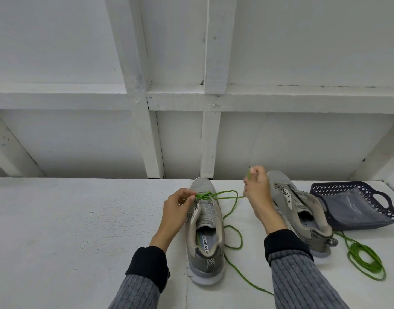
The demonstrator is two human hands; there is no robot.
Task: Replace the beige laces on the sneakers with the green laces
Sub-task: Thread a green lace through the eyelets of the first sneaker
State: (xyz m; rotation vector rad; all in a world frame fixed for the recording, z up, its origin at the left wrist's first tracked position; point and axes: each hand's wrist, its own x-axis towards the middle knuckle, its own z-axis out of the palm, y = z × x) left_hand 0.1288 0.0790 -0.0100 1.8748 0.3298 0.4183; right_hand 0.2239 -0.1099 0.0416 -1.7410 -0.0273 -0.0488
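Observation:
A grey sneaker [205, 233] stands toe-away in front of me on the white surface. A green lace [225, 195] crosses its lowest eyelets near the toe. My left hand [178, 208] pinches that lace at the shoe's left side. My right hand [257, 188] is raised to the right of the shoe and pinches the lace's other end between its fingertips. The rest of the lace trails down to the right of the shoe. The second grey sneaker [303, 215] lies tilted behind my right forearm, with no lace showing in it.
A dark blue perforated basket [374, 221] lies tipped at the far right. A coiled second green lace [365, 262] sits in front of it. White wooden framing rises just behind the surface's back edge.

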